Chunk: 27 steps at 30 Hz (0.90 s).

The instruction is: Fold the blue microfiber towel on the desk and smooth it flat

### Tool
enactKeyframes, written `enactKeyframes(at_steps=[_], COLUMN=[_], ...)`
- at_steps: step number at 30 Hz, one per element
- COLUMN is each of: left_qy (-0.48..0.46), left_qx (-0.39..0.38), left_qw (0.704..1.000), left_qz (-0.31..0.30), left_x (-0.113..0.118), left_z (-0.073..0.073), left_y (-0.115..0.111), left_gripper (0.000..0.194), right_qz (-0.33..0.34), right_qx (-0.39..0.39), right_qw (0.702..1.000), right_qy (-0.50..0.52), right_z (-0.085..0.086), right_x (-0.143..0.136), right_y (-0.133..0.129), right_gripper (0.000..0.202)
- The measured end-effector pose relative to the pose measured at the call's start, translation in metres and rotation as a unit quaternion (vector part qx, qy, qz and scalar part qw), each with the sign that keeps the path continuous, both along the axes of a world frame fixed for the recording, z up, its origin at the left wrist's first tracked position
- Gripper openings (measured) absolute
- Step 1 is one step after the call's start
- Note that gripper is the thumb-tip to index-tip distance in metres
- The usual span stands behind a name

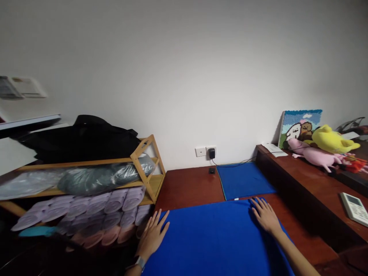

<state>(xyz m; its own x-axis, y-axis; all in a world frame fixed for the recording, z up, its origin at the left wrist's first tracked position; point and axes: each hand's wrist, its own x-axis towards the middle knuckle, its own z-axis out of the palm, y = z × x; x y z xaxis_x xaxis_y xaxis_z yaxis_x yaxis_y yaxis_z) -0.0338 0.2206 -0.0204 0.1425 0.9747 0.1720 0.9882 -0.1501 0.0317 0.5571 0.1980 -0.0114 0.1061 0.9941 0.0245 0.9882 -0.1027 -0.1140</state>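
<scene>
A bright blue cloth (209, 237) lies spread over the reddish-brown wooden surface (186, 186). My left hand (152, 234), with a watch on its wrist, rests at the cloth's far left corner, fingers spread and nothing held. At the far right corner, my right hand (266, 216) lies on the cloth with its fingers apart, also holding nothing. Beyond the cloth, a darker blue folded piece (244, 180) lies flat by the wall, and a small white tag (236, 199) shows between the two.
On the left stands a wooden rack (149, 168) with a black bag (86, 140) and lilac slippers (97, 203). A raised ledge (304, 176) at the right bears plush toys (330, 140) and a white remote (355, 207). A plugged adapter (212, 153) trails a black cable.
</scene>
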Motion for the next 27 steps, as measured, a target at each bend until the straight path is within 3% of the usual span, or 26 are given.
enactKeyframes(at_steps=[3,7,14,21,24,27], left_qy=[0.002,0.008,0.021,-0.007,-0.006,-0.004], left_qx=[0.001,-0.008,-0.024,-0.018,-0.024,-0.027], left_qw=[1.000,1.000,0.999,1.000,1.000,1.000], left_qz=[0.000,0.008,0.003,0.010,0.012,0.015], left_x=[-0.002,-0.001,0.003,0.007,0.009,0.011], left_z=[-0.002,-0.001,0.003,0.008,0.011,0.012], left_y=[0.000,0.002,0.005,-0.001,-0.002,-0.003], left_gripper=[0.059,0.059,0.060,0.059,0.060,0.060], right_qz=[-0.021,-0.042,-0.077,-0.111,-0.127,-0.106], right_qx=[-0.040,-0.033,-0.035,-0.058,-0.066,-0.017], right_qw=[0.999,0.999,0.996,0.992,0.990,0.994], right_qy=[0.010,-0.011,-0.009,-0.008,-0.008,-0.012], right_z=[-0.010,-0.026,-0.028,-0.044,-0.041,-0.023], right_x=[-0.005,-0.002,0.000,0.032,0.036,-0.002], right_y=[0.015,0.018,0.017,0.008,0.009,0.014], right_gripper=[0.063,0.064,0.065,0.072,0.074,0.078])
